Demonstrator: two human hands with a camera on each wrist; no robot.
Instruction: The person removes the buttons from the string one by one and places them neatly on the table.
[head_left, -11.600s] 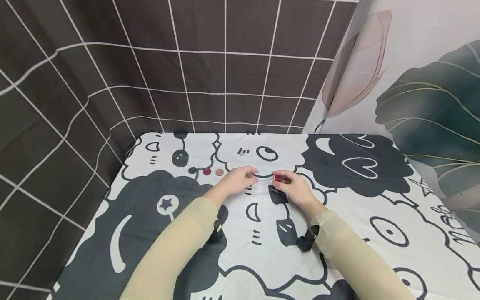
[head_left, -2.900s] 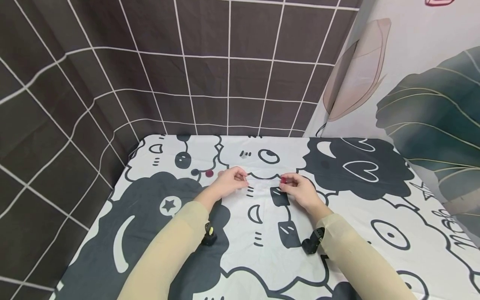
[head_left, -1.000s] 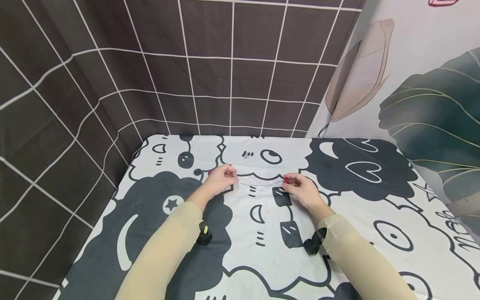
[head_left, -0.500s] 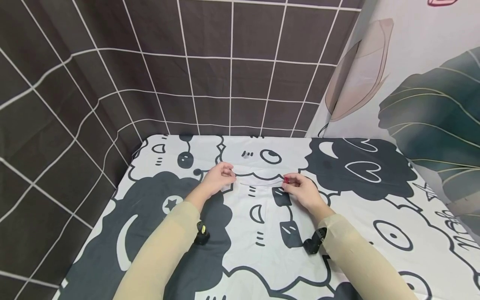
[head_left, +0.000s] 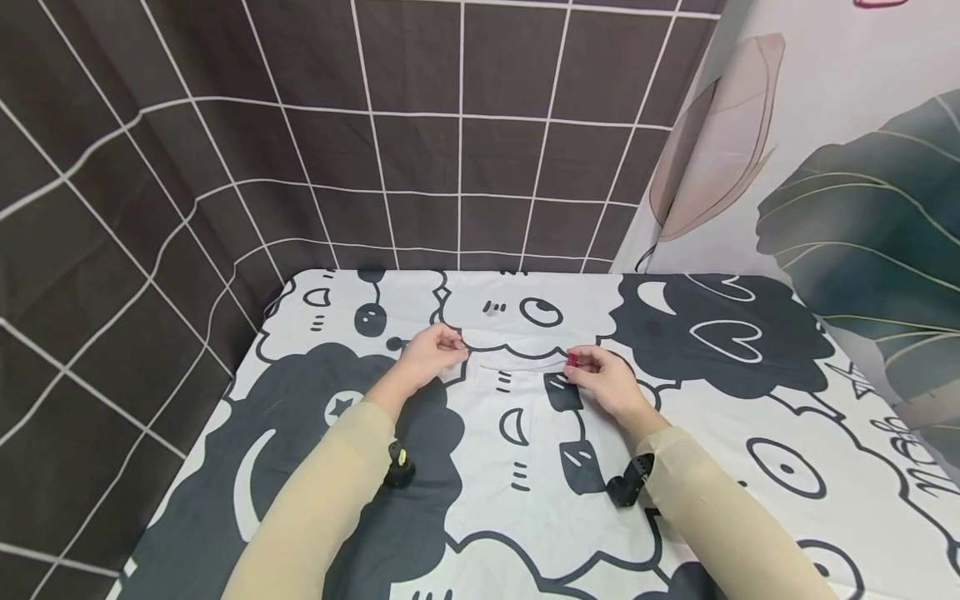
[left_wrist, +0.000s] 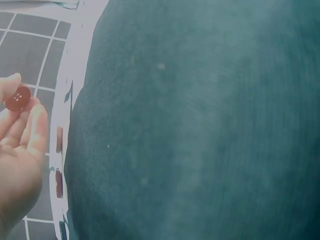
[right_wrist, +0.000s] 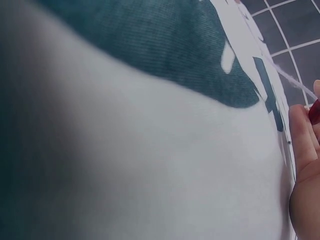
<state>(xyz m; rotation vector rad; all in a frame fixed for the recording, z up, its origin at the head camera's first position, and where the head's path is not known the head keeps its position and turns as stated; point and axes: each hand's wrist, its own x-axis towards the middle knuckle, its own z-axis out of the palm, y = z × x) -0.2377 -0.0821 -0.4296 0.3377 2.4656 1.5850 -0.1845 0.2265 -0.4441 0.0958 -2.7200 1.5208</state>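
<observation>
My left hand (head_left: 431,357) pinches a red-brown button (left_wrist: 18,98) with four holes between thumb and fingertips, plainest in the left wrist view. To its right, my right hand (head_left: 602,379) grips a small red piece (head_left: 572,360); the fingers cover most of it, and I cannot tell its kind. A thin white string (right_wrist: 290,79) runs from this piece in the right wrist view, and faintly crosses the gap between the hands in the head view. A pinkish button (left_wrist: 59,139) and a dark red button (left_wrist: 59,184) lie on the cloth beyond the left hand.
A dark button (head_left: 393,343) lies just left of my left hand. The table wears a black-and-white cartoon cloth (head_left: 517,508). Behind and to the left hangs a dark curtain with white grid lines (head_left: 420,150); a leaf-print curtain (head_left: 862,208) hangs at the right.
My left hand has moved left, away from the right hand, and the gap with the string has widened. In the head view it now covers the red and pink buttons. The right hand has hardly moved lately.
</observation>
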